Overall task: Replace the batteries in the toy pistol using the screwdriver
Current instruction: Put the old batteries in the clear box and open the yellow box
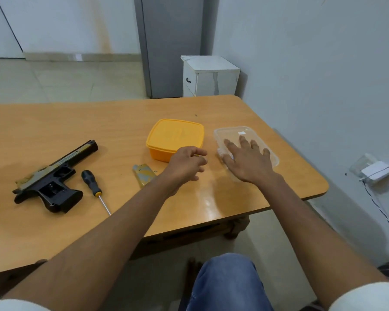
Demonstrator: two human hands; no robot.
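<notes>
Our right hand (248,163) lies flat with straight fingers on the clear plastic container (245,143), holding nothing in its grip. Our left hand (185,163) hovers with loosely curled fingers before the closed yellow plastic box (174,136); whether it pinches something we cannot tell. On the wooden worktop (54,122), the black and gold toy pistol (52,180) lies at far left, the black-handled screwdriver (93,186) just beside it, the patterned battery cover (143,173) near our left wrist.

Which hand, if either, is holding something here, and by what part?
Neither clearly. The right hand lies flat, fingers spread, on the clear container. The left hand hangs curled beside the yellow box; whether it pinches anything cannot be told.
</notes>
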